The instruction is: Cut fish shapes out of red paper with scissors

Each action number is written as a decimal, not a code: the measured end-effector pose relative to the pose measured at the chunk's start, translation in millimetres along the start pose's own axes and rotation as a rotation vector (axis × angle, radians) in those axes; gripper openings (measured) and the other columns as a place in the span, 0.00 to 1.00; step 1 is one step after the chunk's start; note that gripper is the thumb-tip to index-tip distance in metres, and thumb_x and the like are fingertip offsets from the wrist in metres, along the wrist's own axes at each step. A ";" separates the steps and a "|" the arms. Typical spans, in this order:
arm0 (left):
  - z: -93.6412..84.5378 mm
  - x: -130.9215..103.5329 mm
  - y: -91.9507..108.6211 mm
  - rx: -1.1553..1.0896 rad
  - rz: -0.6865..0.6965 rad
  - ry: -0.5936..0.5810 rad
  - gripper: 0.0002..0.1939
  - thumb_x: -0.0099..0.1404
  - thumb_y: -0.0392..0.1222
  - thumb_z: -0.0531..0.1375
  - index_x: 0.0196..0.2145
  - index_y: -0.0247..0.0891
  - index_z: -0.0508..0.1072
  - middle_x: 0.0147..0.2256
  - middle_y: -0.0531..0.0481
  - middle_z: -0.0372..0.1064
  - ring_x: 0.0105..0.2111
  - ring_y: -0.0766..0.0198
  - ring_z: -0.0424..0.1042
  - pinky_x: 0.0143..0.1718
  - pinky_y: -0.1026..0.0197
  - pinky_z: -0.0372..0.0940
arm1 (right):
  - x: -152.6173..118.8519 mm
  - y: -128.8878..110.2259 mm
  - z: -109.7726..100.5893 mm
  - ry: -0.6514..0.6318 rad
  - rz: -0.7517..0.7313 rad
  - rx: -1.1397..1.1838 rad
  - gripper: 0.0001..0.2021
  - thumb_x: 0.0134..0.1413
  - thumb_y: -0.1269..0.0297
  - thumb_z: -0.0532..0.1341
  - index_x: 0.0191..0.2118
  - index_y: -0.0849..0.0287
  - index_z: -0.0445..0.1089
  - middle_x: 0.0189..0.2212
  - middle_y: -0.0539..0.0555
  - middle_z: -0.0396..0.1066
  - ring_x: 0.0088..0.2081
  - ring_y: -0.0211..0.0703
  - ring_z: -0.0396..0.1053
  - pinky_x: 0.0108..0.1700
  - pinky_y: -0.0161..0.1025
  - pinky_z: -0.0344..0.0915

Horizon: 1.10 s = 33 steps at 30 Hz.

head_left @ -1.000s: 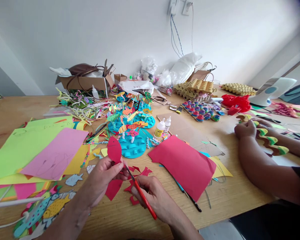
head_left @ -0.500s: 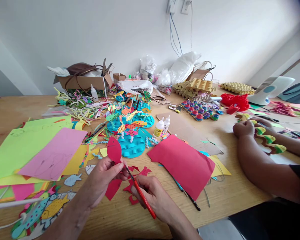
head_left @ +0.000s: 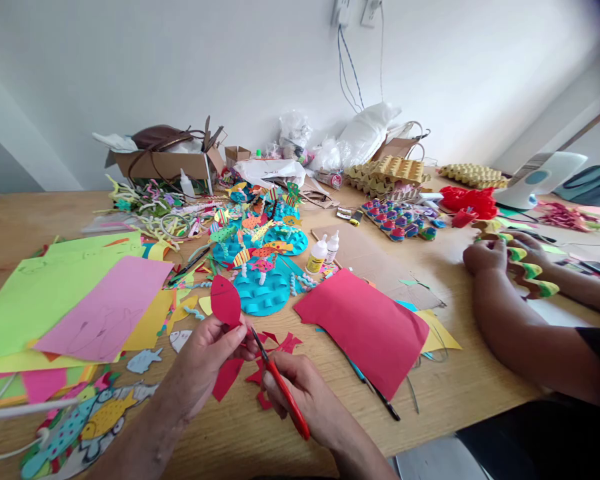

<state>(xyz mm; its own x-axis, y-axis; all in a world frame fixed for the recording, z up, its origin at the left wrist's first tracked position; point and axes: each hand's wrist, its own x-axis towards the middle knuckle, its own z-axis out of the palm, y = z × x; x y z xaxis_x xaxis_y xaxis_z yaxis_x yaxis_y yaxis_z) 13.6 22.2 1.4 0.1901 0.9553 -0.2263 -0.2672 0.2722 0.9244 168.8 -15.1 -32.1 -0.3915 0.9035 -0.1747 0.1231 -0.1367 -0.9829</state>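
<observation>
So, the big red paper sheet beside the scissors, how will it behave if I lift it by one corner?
The red paper sheet looks thin and flat, so it would probably droop. It seems very light and likely slides easily on the wooden table.

A single head-worn camera looks forward and down, close over the wooden table (head_left: 470,393), toward the far wall (head_left: 205,60).

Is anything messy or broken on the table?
Nothing looks broken. Red paper scraps lie scattered on the table beside the left hand, which holds a red paper shape. The right hand grips red scissors.
</observation>
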 end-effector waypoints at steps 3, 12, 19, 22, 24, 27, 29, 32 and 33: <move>0.6 -0.2 -8.3 -0.011 0.067 0.031 0.05 0.52 0.39 0.65 0.25 0.35 0.75 0.22 0.53 0.73 0.23 0.67 0.69 0.27 0.67 0.66 | -0.3 -0.2 5.6 -0.002 -0.011 0.091 0.17 0.56 0.54 0.53 0.22 0.58 0.56 0.16 0.45 0.54 0.18 0.32 0.53 0.19 0.29 0.50; 4.0 -0.3 -24.0 -0.091 0.133 0.096 0.03 0.55 0.39 0.64 0.28 0.38 0.75 0.24 0.56 0.72 0.26 0.68 0.69 0.31 0.68 0.66 | 3.1 0.9 15.2 0.076 -0.024 0.212 0.28 0.46 0.35 0.53 0.21 0.58 0.56 0.14 0.45 0.55 0.16 0.31 0.53 0.18 0.30 0.51; 5.7 0.9 -26.7 -0.099 0.116 0.093 0.03 0.55 0.40 0.64 0.28 0.38 0.75 0.23 0.57 0.72 0.25 0.69 0.68 0.30 0.68 0.65 | 2.6 -3.7 16.3 0.109 -0.001 0.230 0.29 0.42 0.33 0.54 0.19 0.58 0.55 0.13 0.44 0.54 0.15 0.30 0.51 0.18 0.30 0.49; 6.1 1.3 -26.7 -0.102 0.115 0.093 0.04 0.55 0.40 0.64 0.28 0.38 0.75 0.24 0.57 0.72 0.26 0.69 0.68 0.30 0.67 0.65 | 2.0 -3.1 16.3 0.114 0.008 0.219 0.28 0.43 0.34 0.55 0.19 0.58 0.54 0.13 0.44 0.53 0.16 0.30 0.51 0.18 0.29 0.50; 6.3 1.5 -26.5 -0.103 0.113 0.096 0.04 0.55 0.40 0.64 0.28 0.38 0.75 0.24 0.57 0.72 0.25 0.69 0.68 0.30 0.68 0.65 | 2.0 -1.8 15.6 0.109 -0.002 0.204 0.27 0.45 0.35 0.54 0.20 0.58 0.55 0.14 0.44 0.53 0.16 0.30 0.51 0.18 0.29 0.50; 7.0 1.1 -26.0 -0.105 0.108 0.099 0.04 0.55 0.40 0.64 0.28 0.38 0.75 0.23 0.57 0.72 0.25 0.69 0.68 0.30 0.68 0.65 | 2.0 0.5 14.4 0.097 -0.023 0.180 0.25 0.49 0.38 0.53 0.22 0.58 0.55 0.15 0.45 0.54 0.17 0.31 0.52 0.18 0.29 0.50; 7.5 0.4 -25.7 -0.103 0.104 0.102 0.04 0.55 0.40 0.64 0.28 0.38 0.75 0.23 0.57 0.72 0.25 0.68 0.68 0.30 0.67 0.65 | 2.0 1.4 14.1 0.092 -0.027 0.165 0.24 0.50 0.40 0.53 0.22 0.58 0.56 0.15 0.45 0.54 0.17 0.31 0.52 0.19 0.29 0.50; 8.2 -0.4 -25.9 -0.094 0.098 0.114 0.04 0.54 0.40 0.64 0.28 0.37 0.75 0.22 0.56 0.72 0.26 0.67 0.68 0.31 0.67 0.65 | 2.3 1.8 13.8 0.097 -0.037 0.147 0.24 0.50 0.40 0.53 0.22 0.58 0.55 0.15 0.45 0.54 0.17 0.31 0.52 0.18 0.30 0.50; 8.4 -0.4 -26.0 -0.091 0.099 0.118 0.04 0.54 0.40 0.65 0.28 0.37 0.75 0.22 0.56 0.72 0.26 0.67 0.68 0.31 0.67 0.65 | 2.5 1.8 13.8 0.100 -0.036 0.145 0.24 0.50 0.40 0.53 0.22 0.58 0.55 0.15 0.45 0.54 0.17 0.31 0.52 0.18 0.30 0.50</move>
<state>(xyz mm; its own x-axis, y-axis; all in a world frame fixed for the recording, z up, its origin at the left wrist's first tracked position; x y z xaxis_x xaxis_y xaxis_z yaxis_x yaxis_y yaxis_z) 28.4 13.7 -20.0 0.0484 0.9833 -0.1753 -0.3643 0.1808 0.9136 155.5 -18.6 -35.1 -0.3000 0.9437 -0.1394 -0.0251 -0.1539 -0.9878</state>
